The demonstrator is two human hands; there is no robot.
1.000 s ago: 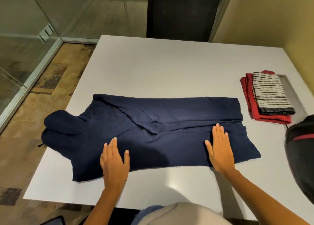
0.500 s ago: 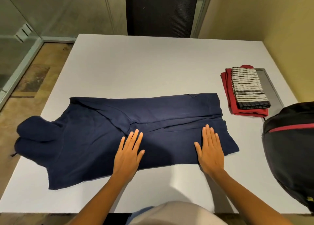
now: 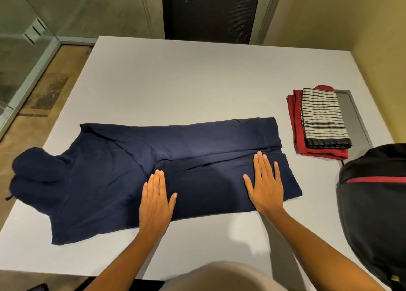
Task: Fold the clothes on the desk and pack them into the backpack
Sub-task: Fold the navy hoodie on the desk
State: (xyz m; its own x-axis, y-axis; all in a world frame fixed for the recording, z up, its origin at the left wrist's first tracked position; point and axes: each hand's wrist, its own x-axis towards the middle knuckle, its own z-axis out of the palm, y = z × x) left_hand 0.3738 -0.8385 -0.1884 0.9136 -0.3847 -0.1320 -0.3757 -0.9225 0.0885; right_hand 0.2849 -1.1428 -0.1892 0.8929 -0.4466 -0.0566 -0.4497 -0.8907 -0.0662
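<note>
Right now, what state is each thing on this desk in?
Navy blue hoodie: partly folded, lying flat.
Left hand: flat, pressing the hoodie.
Right hand: flat, pressing the hoodie.
Red garment: folded, bottom of stack.
Black-and-white striped cloth: folded, on top.
Black backpack: opening not visible.

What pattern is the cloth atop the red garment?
The top cloth is white with thin black stripes; head view shows it best.

**Person: what's worn**

Bare left hand point(image 3: 156, 200) and right hand point(image 3: 264, 185); both forearms bare all the way to the near frame edge. Light beige-grey garment point(image 3: 219, 277) at near centre between the arms: smooth plain fabric, rounded outline, only partly in view.
</note>
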